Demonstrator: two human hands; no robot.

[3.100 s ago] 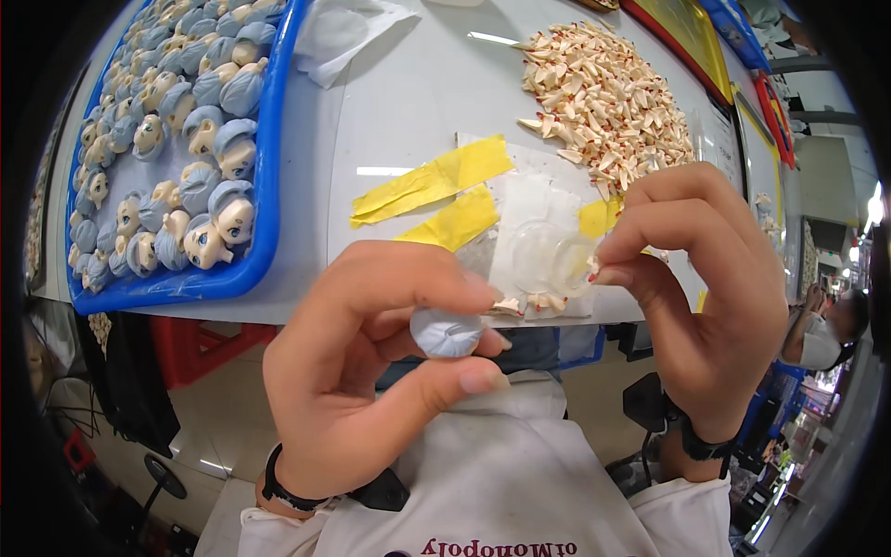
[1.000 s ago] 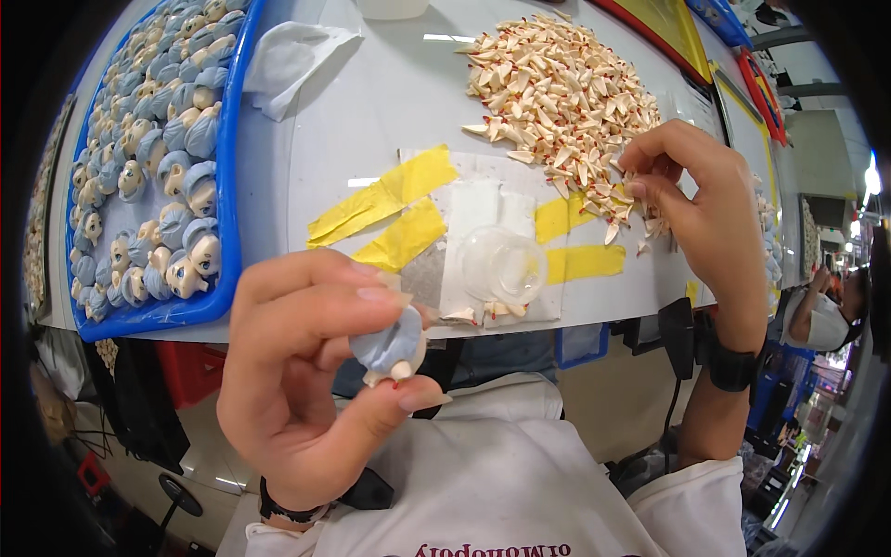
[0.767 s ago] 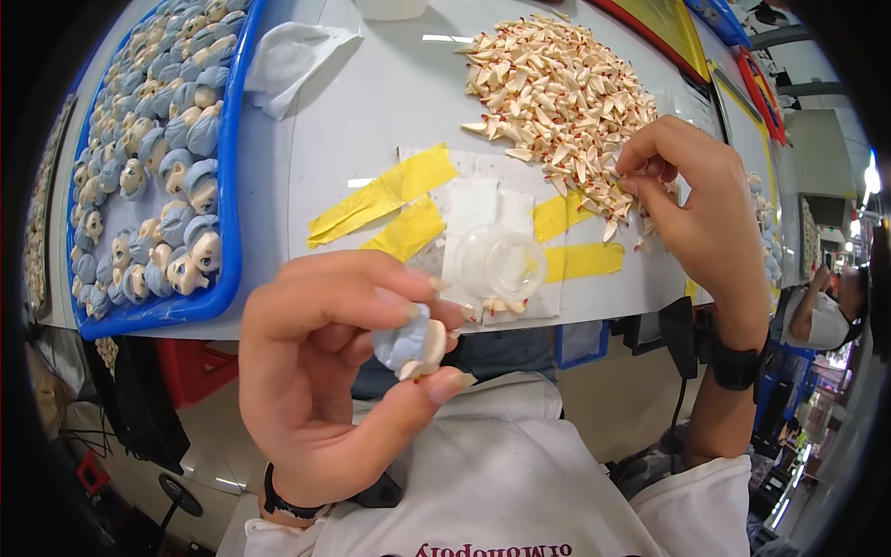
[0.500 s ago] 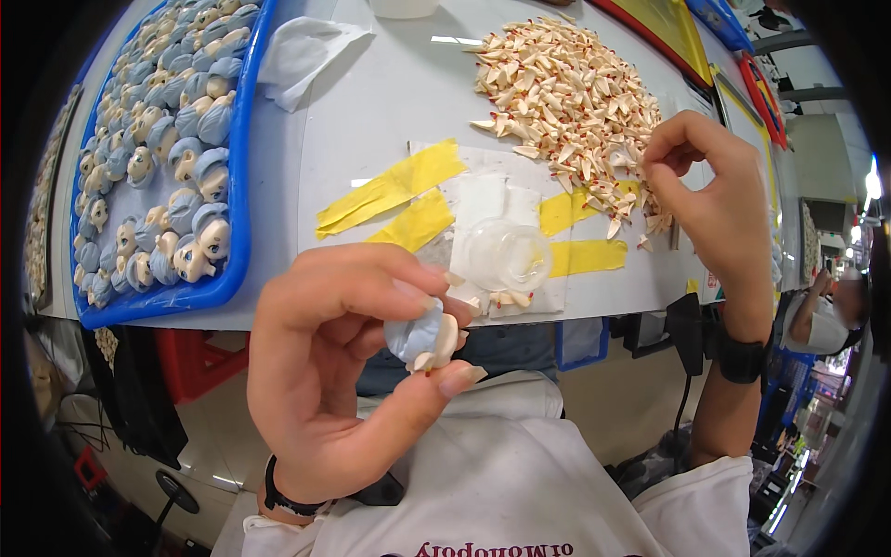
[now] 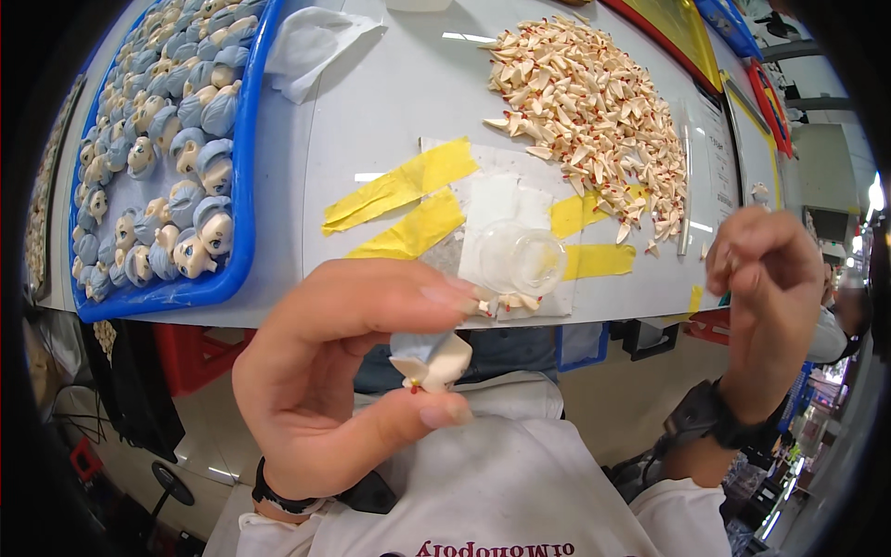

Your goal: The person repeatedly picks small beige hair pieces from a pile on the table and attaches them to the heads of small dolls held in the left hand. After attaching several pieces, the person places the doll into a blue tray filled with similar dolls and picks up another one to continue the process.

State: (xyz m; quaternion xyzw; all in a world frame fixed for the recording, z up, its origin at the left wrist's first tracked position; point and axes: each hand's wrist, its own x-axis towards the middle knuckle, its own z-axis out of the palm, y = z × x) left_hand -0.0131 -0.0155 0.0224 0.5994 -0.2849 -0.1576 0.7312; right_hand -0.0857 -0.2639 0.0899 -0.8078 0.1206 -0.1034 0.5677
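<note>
My left hand (image 5: 343, 371) pinches a small doll head (image 5: 436, 360) with blue hair between thumb and fingers, in front of the table's near edge. A pale pointed ear piece with a red tip (image 5: 415, 382) shows on the head, by the thumb. My right hand (image 5: 766, 278) is raised at the right, thumb and fingertips pressed together; what they hold, if anything, is too small and blurred to name. Between the hands stands a small clear plastic cup (image 5: 534, 260). Several ear pieces (image 5: 520, 302) lie beside it at the table's edge.
A blue tray (image 5: 243, 186) full of blue-haired doll heads stands at the left. A large pile of red-tipped ear pieces (image 5: 594, 111) lies at the back right. Yellow tape strips (image 5: 399, 186) and a crumpled white sheet (image 5: 316, 46) are on the table (image 5: 371, 111). Another person (image 5: 829, 336) is at far right.
My right hand has left the pile's edge and moved right and down toward me. My left hand has turned the doll head, so the ear piece shows more plainly.
</note>
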